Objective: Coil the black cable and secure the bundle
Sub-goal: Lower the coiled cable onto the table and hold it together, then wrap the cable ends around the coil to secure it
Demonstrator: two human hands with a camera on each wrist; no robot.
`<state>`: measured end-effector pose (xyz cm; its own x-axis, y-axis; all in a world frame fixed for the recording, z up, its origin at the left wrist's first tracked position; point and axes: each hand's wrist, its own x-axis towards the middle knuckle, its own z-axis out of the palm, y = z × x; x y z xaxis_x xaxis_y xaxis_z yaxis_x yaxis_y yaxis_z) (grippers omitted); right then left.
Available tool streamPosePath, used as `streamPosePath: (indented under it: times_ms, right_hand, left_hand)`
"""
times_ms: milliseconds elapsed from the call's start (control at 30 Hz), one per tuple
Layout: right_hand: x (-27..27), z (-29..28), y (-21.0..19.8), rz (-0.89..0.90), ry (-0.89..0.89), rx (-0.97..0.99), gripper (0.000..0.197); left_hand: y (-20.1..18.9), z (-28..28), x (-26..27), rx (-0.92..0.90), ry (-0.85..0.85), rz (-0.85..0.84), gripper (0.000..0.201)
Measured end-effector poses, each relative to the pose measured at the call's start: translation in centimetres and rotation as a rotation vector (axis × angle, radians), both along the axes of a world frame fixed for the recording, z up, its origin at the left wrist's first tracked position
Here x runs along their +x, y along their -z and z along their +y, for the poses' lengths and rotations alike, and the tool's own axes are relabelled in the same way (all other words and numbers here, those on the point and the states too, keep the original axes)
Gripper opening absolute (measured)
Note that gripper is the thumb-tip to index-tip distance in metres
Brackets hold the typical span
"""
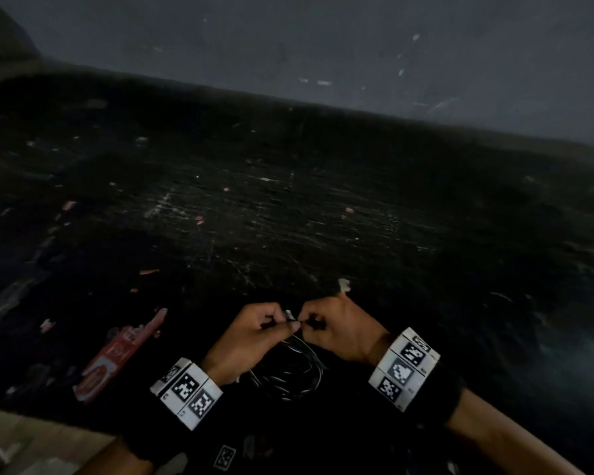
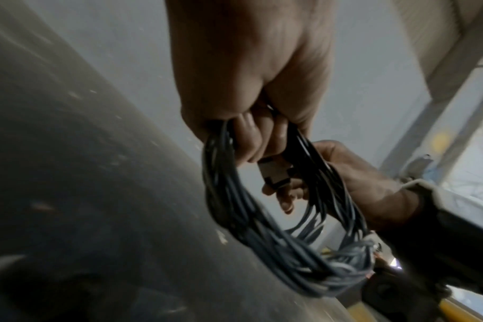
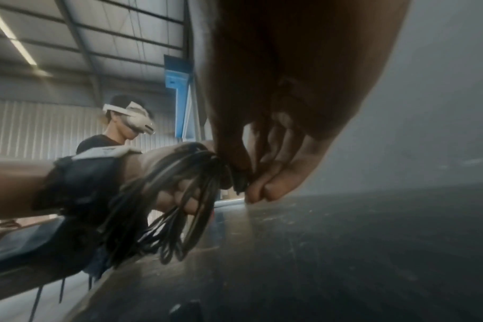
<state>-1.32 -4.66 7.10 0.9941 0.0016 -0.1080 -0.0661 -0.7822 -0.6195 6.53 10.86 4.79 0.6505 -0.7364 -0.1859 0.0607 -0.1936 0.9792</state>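
Note:
The black cable (image 1: 288,371) is wound into a coil of several loops that hangs just above the table. My left hand (image 1: 271,325) grips the top of the coil, fingers curled round the strands (image 2: 262,217). A grey connector plug (image 2: 276,174) sticks out under its fingers. My right hand (image 1: 318,323) meets the left one at the coil's top. There its thumb and fingertips (image 3: 262,191) pinch a dark bit of the cable (image 3: 179,207). A small pale piece (image 1: 288,314) shows between the two hands; what it is cannot be told.
A scratched black table (image 1: 288,217) spreads ahead to a grey wall (image 1: 323,46). A red-and-white packet (image 1: 117,354) lies at the left near the table's front edge. A small marker tag (image 1: 224,457) sits below the wrists. Both wrists wear marker bands.

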Motion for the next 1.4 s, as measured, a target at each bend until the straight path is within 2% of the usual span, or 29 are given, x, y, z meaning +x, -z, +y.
streamPosePath:
  times_ms: [167,367,433,500,600,666,733,833,900,966,1066,1166,1233,1300,1333,1400]
  right_hand:
    - [-4.4,-3.0,-1.3,-0.118,-0.029,-0.05,0.01]
    - [-7.8,-5.3,-1.2,-0.217,0.007,-0.04,0.009]
    - [-8.1,-5.5,-1.0,-0.228,0.113,-0.029,0.008]
    - [-7.9,-6.2,-1.0,-0.275,0.305,0.024,0.006]
    - [-6.9,-7.3,-1.6,-0.339,0.585,0.262,0.01]
    - [-6.8,-7.6,-2.1,-0.38,0.601,0.525,0.013]
    - [-7.1,-7.8,-2.8,-0.43,0.535,0.704,0.013]
    - [-7.4,-8.2,-3.5,-0.46,0.411,0.742,0.018]
    - [-7.4,-8.9,-3.8,-0.408,0.34,0.743,0.026]
    - [-7.3,-9.4,-4.0,-0.362,0.268,0.698,0.022]
    - [-6.9,-9.8,-4.3,-0.386,0.219,0.562,0.018]
    - [-6.9,-9.7,-5.1,-0.443,0.269,0.516,0.016]
    - [-7.2,-9.8,-6.0,-0.536,0.367,0.493,0.015]
    - [-7.7,-9.9,-7.5,-0.635,0.438,0.513,0.014]
    - [-8.1,-9.8,-8.3,-0.64,0.434,0.541,0.014]
    - [-8.9,-9.3,-9.5,-0.519,0.341,0.564,0.013]
  left_hand:
    - [-2.0,-3.3,-3.0,-0.048,0.129,-0.016,0.03]
    - [-1.3,-5.8,-5.0,-0.054,0.174,-0.278,0.033]
    - [-1.3,-6.4,-5.6,-0.06,0.133,-0.368,0.036]
    - [-1.6,-7.3,-6.4,-0.104,0.104,-0.433,0.032]
    - [-2.4,-8.3,-7.1,-0.144,0.053,-0.506,0.033]
    - [-2.9,-8.8,-6.7,-0.141,-0.012,-0.422,0.035]
    - [-3.4,-9.4,-6.1,-0.125,-0.073,-0.237,0.031]
    - [-4.4,-10.0,-5.9,-0.097,-0.162,0.035,0.039]
    - [-5.1,-10.4,-5.8,-0.082,-0.201,0.135,0.037]
    - [-5.7,-10.6,-5.7,-0.086,-0.223,0.198,0.03]
    - [-6.0,-10.5,-5.3,-0.095,-0.216,0.249,0.029]
    - [-6.2,-10.3,-5.3,-0.129,-0.158,0.25,0.03]
    - [-6.4,-10.2,-5.6,-0.165,-0.155,0.19,0.029]
    - [-6.3,-10.2,-5.8,-0.202,-0.222,0.084,0.027]
    - [-6.4,-10.2,-5.8,-0.22,-0.259,0.036,0.024]
    - [-6.4,-10.3,-5.6,-0.234,-0.307,-0.006,0.023]
